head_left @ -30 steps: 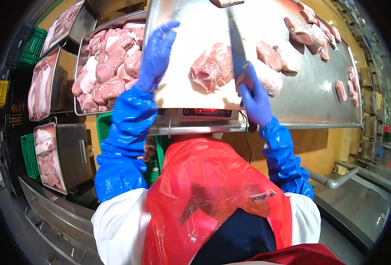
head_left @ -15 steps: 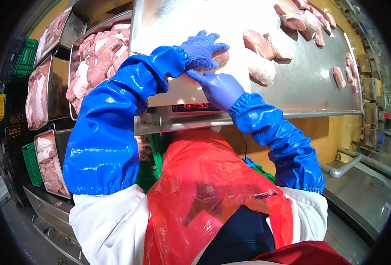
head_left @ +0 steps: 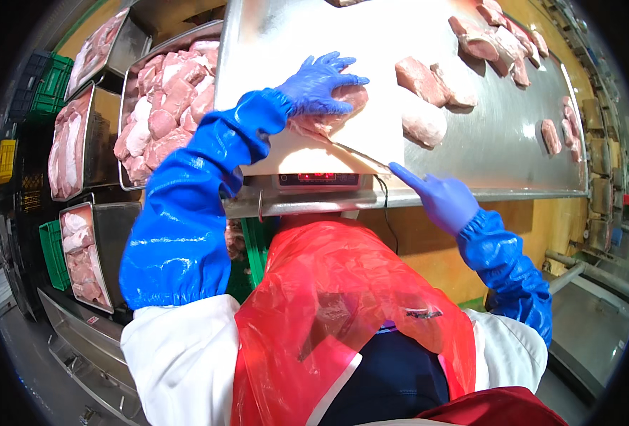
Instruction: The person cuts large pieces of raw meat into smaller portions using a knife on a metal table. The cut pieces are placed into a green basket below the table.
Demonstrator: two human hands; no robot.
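A piece of raw meat (head_left: 314, 126) lies on the white cutting board (head_left: 286, 156). My left hand (head_left: 319, 86), gloved in blue, rests flat on top of it with its fingers spread. My right hand (head_left: 438, 199), gloved too, is out past the board's near right corner, closed round a knife (head_left: 359, 154) with the index finger stretched along it. The blade points left, and its tip meets the near edge of the meat. Most of the knife's handle is hidden inside the fist.
Several meat pieces (head_left: 423, 126) lie right of my hands, others (head_left: 502, 44) farther back on the steel table (head_left: 499, 135). Below the board sits a scale display (head_left: 319, 180). At left stand a tray of meat chunks (head_left: 124, 113), smaller trays (head_left: 83, 142) and green crates (head_left: 55, 85).
My right hand has drawn away from my left, toward the right and nearer to me, and the knife blade now shows. My left hand stays on the meat.
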